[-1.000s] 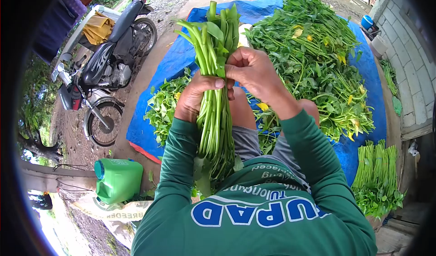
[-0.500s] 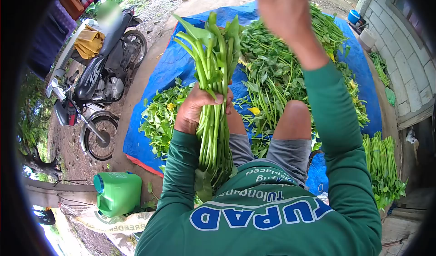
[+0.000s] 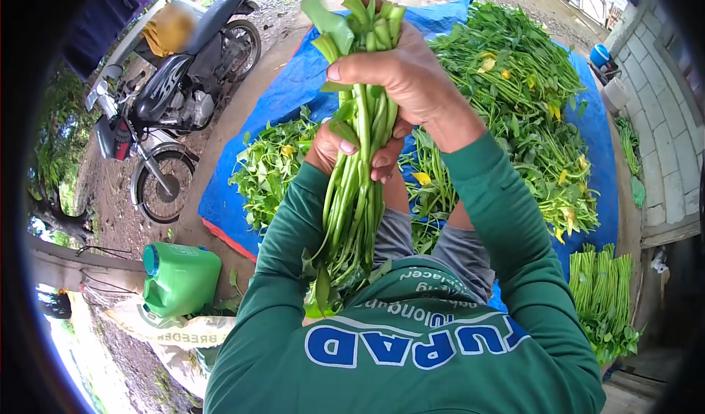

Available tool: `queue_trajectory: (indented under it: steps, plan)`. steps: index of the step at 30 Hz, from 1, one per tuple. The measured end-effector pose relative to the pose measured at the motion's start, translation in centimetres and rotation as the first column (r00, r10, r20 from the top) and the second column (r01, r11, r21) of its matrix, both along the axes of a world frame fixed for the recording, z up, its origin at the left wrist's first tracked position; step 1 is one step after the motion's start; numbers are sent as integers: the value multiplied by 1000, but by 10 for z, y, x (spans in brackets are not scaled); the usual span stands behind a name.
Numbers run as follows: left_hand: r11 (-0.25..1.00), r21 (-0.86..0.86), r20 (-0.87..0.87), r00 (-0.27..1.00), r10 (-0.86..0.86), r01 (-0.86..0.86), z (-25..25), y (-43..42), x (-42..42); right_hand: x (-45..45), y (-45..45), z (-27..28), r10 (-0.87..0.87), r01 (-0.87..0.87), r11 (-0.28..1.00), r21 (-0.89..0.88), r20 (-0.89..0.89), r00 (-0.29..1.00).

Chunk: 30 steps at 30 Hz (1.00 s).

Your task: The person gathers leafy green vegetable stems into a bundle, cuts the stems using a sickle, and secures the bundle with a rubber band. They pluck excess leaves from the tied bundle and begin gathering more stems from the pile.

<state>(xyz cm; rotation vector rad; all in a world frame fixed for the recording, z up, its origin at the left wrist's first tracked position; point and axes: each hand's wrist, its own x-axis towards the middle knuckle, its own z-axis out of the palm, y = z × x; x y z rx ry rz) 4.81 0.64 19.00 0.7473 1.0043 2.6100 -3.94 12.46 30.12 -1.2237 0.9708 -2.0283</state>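
Note:
A bunch of water spinach (image 3: 356,201) stands upright before my chest, cut thick stems at the top and leaves hanging near my lap. My left hand (image 3: 328,148) is closed around its middle, thumb in front and fingertips showing on the other side. Higher up, my right hand (image 3: 411,80) wraps the stems just below their cut ends, thumb across the front. A broad leaf (image 3: 327,21) sticks out at the upper left of the bunch. Beyond it, a large heap of loose water spinach (image 3: 507,84) with some yellow leaves lies on a blue tarp (image 3: 250,157).
A smaller leafy pile (image 3: 268,172) lies at the tarp's left. Tied bundles (image 3: 601,285) stand at my right. To the left are a green jug (image 3: 183,278), a sack (image 3: 169,329) and a parked motorcycle (image 3: 172,95). A block wall (image 3: 653,113) runs along the right.
My right hand has come down from the upper right and closed on the top of the bunch. My left hand keeps its hold. The view has shifted slightly.

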Motion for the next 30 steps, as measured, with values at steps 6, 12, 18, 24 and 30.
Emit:
queue_trajectory:
  steps: [6,12,18,24,30]
  plan:
    - [728,-450,56,797,602,-518,36,-10,23,-24,-7,0,-127,127,992,-14,23,992]
    - [314,-807,-248,769,589,-500,78,10,38,-17,-5,-6,-55,58,998,-14,183,982]
    - [635,-547,26,748,664,-545,72,10,42,-9,-7,17,20,-22,998,59,35,999]
    - [306,-556,-229,497,837,-773,97,-115,80,-65,82,-7,-227,295,935,198,-307,924]
    - [-199,-359,-331,-75,941,-912,142,-200,123,-204,340,-367,-714,644,384,662,-229,661]
